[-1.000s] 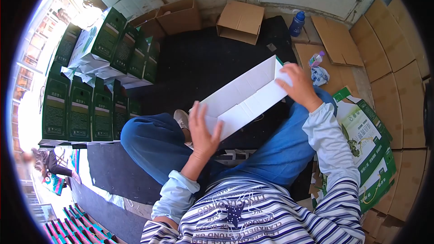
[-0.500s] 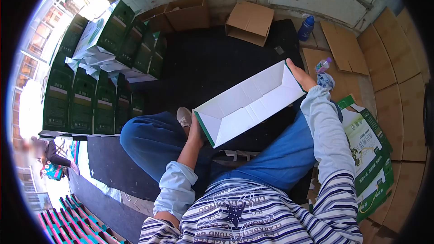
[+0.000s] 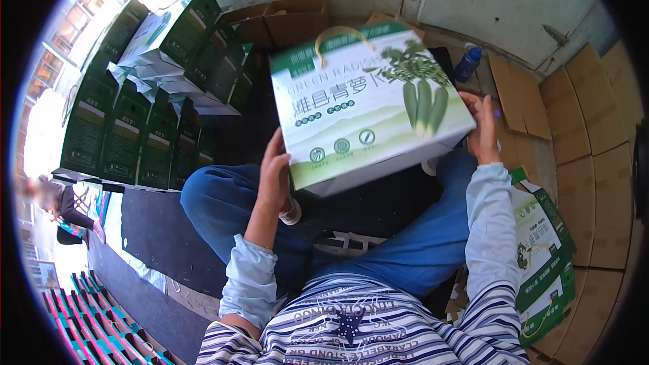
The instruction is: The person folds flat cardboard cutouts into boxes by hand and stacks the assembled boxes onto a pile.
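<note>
Between my hands is a white and green gift box (image 3: 351,105) printed with green radishes, its broad printed face turned up toward me and a rope handle (image 3: 341,32) at its far edge. My left hand (image 3: 273,174) grips the box's left side near the lower corner. On the opposite side, my right hand (image 3: 481,125) holds the right end, fingers curled by the edge. The box is held above the dark mat, over my crossed legs. Its underside and the far side are hidden.
Green boxes (image 3: 159,142) stand stacked at the left. Flattened printed cartons (image 3: 541,257) lie by my right knee. Brown cartons (image 3: 595,162) line the right wall; a blue bottle (image 3: 468,63) stands at the back. Pink-green pieces (image 3: 101,324) lie front left. Another person (image 3: 67,213) is at far left.
The box has been turned over: its open white inside faced me before, and now its printed face does. It has moved up and away from me, and both hands have shifted along its sides.
</note>
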The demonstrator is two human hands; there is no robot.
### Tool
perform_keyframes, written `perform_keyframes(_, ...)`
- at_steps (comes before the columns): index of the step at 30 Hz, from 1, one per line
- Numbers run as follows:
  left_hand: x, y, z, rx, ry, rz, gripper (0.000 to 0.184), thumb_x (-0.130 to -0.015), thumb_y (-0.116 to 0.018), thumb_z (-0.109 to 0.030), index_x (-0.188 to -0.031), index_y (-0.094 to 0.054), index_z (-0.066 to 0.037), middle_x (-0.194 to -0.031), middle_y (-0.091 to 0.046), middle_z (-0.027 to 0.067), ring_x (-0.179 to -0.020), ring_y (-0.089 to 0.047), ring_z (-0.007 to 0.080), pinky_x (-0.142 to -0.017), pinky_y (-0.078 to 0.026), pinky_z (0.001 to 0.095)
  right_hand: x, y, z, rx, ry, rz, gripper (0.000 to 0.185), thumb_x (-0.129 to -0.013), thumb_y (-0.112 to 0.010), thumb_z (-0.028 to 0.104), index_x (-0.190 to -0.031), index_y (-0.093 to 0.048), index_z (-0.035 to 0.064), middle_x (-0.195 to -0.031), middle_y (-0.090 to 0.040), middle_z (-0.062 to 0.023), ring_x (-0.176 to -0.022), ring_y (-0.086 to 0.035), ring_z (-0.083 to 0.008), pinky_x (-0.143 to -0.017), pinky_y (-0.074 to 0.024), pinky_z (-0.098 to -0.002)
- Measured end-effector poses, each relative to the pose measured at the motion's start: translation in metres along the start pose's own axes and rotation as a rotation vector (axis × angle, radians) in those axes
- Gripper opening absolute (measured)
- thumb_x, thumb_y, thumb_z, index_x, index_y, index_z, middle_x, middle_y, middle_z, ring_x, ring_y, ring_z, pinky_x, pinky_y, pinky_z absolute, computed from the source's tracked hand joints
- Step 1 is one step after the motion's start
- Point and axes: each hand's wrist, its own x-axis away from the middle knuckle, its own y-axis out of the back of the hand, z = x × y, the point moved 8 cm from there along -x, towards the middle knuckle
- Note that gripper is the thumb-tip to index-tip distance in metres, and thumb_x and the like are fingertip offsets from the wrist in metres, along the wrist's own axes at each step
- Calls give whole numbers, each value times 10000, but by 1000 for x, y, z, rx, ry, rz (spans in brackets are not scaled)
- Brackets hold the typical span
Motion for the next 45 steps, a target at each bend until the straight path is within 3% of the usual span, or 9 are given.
perform_keyframes(4,-4,23,-28,-134,-31,-219,663,-918,-445,-488,-1396,-346,-40,-1309,-479,117,-1204,-453,236,-1018,-341,387,10,-3,-29,122,-239,-24,744,-915,-293,648,-1302,-461,35,-1244,-530,-108,-1090,-516,-221,-937,-392,-359)
perform_keyframes(11,-1,38,4,-206,204,-173,806,-889,-237,-702,-1320,-427,-49,-1304,-462,113,-1206,-425,250,-1015,-304,420,11,2,-85,104,-424,-40,832,-867,-333,704,-1432,-288,95,-1354,-420,-119,-1152,-459,-283,-954,-368,-444)
perform_keyframes(18,-8,67,35,-302,266,-279,546,-884,-497,-444,-1293,-444,-86,-1264,-486,77,-1206,-420,229,-1001,-293,394,6,20,-137,69,-567,76,428,-894,-456,419,-1242,-513,176,-1221,-522,-40,-1137,-472,-217,-944,-367,-437)
perform_keyframes(22,-12,111,100,-660,258,-232,341,-814,-574,-203,-1129,-568,-72,-868,-570,5,-791,-504,126,-682,-395,282,28,27,-156,508,-743,23,340,-848,-567,241,-1171,-561,136,-1039,-612,-54,-992,-569,-205,-865,-445,-432)
perform_keyframes(25,1,114,110,-688,323,-221,316,-804,-552,-169,-1100,-584,-60,-810,-569,13,-756,-504,109,-653,-402,284,32,31,-154,412,-797,-77,358,-868,-528,331,-1153,-576,118,-1014,-620,-58,-946,-588,-207,-817,-472,-421)
perform_keyframes(31,12,91,60,-271,295,-564,283,-841,-518,-154,-1019,-602,50,-815,-585,54,-746,-540,128,-653,-423,263,27,-1,-93,178,-660,-153,617,-856,-518,595,-1137,-594,51,-1043,-625,-99,-937,-588,-202,-832,-449,-351)
perform_keyframes(35,-30,81,43,-737,153,-368,486,-841,-581,-408,-1016,-609,44,-880,-657,136,-783,-637,245,-713,-494,339,5,6,-114,674,-400,55,519,-876,-550,435,-1160,-571,1,-1047,-645,-167,-925,-631,-272,-824,-467,-369)
perform_keyframes(38,-56,65,26,-1287,130,-197,456,-826,-582,-406,-968,-626,25,-916,-666,194,-852,-651,307,-768,-498,367,-9,9,-112,991,-330,15,443,-874,-535,364,-1137,-586,11,-1011,-654,-199,-923,-639,-324,-817,-473,-401)
perform_keyframes(45,-100,69,11,-1273,463,-86,379,-816,-575,-370,-896,-642,-6,-885,-664,211,-849,-655,344,-721,-506,425,-31,-8,-83,1105,-208,-59,341,-832,-553,273,-1004,-613,-15,-945,-644,-232,-921,-614,-382,-789,-463,-414)
